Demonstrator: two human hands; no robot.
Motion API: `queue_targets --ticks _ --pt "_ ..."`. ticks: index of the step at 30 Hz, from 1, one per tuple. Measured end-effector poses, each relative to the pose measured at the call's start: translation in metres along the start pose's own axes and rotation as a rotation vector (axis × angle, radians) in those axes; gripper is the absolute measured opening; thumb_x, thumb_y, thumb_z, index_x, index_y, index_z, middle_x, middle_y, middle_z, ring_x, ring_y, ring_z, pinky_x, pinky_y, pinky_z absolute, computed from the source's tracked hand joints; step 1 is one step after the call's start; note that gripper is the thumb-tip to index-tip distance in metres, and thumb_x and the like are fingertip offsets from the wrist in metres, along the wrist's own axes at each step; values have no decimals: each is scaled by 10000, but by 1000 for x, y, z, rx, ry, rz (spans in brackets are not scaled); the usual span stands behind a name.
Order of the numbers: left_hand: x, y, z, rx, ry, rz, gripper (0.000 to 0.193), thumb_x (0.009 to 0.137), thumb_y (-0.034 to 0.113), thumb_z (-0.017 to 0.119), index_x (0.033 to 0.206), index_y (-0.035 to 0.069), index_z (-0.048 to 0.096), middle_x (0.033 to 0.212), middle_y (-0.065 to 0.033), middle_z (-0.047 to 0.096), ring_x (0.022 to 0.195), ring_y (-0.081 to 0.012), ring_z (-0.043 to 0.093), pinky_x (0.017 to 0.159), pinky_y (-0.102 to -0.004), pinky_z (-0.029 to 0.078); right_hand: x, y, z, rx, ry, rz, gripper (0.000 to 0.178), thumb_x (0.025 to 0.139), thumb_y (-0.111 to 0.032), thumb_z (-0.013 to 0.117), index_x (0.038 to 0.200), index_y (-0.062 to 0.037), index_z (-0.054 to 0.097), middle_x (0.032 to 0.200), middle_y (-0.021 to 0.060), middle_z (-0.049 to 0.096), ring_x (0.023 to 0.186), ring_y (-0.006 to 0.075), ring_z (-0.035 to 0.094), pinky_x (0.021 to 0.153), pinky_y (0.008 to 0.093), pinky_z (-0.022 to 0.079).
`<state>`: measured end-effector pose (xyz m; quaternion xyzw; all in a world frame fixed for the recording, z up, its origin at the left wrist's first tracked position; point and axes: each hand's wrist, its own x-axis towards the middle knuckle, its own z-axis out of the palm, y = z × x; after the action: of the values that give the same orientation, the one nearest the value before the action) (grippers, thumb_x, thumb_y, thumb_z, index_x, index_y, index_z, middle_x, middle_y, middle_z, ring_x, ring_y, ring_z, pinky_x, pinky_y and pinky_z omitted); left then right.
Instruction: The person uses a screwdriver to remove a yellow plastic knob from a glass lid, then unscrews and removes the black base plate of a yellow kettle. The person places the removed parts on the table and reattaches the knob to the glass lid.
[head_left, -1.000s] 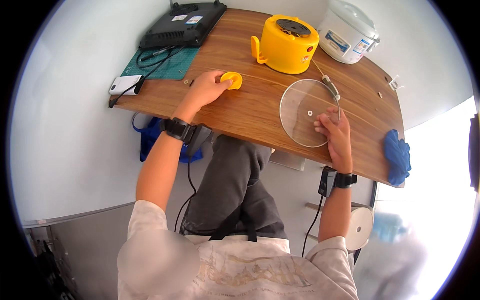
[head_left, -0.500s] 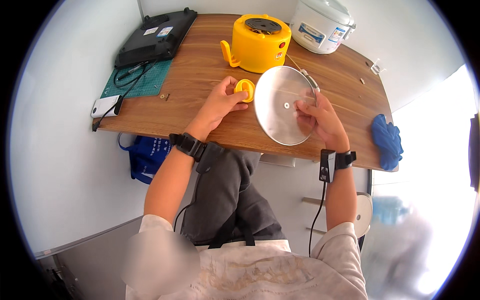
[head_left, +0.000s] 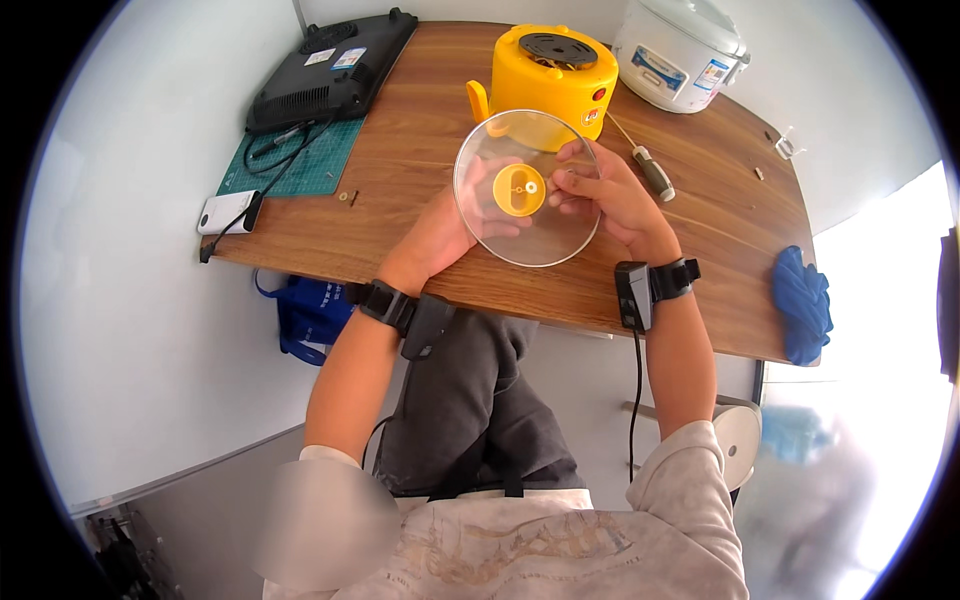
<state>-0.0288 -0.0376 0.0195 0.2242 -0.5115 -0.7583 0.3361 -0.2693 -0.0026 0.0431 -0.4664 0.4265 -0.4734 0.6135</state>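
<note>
A clear round glass lid (head_left: 548,238) with a thin metal rim is tilted up over the near part of the desk. My right hand (head_left: 622,203) grips it by its right side, fingers closed at the edge. Through the glass I see a round yellow lid knob (head_left: 510,192), which my left hand (head_left: 447,232) holds from behind with curled fingers. The knob lies close to the small hole in the lid's middle; whether they touch I cannot tell. Just behind the lid stands a yellow round pot base (head_left: 553,88) with a handle and a red switch.
A screwdriver (head_left: 653,173) lies right of my right hand. A white rice cooker (head_left: 676,62) stands at the back right, a black appliance (head_left: 330,75) back left beside a green mat (head_left: 318,170). Small screws and washers (head_left: 346,197) lie near it. A blue cloth (head_left: 800,305) hangs at the right edge.
The glass lid has moved left in my right hand, in front of the yellow knob and my left hand. The screwdriver behind it is now uncovered. The view has shifted slightly.
</note>
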Motion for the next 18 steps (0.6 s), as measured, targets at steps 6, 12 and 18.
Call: queue_targets --ticks 6,12,18 --pt "2 -2 -8 -238 -123 -46 900 969 711 340 1498 -17 341 1294 -166 598 1061 -274 659 885 -332 536 0 8 1 33 20 -31 346 927 -96 703 1173 -32 467 946 91 673 832 142 678 724 250 571" --pt "1 -1 -1 -60 -68 -44 778 1004 567 387 1494 -35 343 1305 -182 588 1088 -268 638 936 -346 508 0 6 2 -21 37 -59 356 921 -82 705 1177 -5 470 933 102 672 815 150 674 712 258 565" --pt "1 -3 -3 -72 -77 -41 698 1005 457 455 1482 -43 360 1318 -195 578 1090 -281 636 952 -359 501 1 10 4 -80 59 -89 356 920 -109 719 1172 -43 476 1006 50 596 811 110 654 688 229 536"
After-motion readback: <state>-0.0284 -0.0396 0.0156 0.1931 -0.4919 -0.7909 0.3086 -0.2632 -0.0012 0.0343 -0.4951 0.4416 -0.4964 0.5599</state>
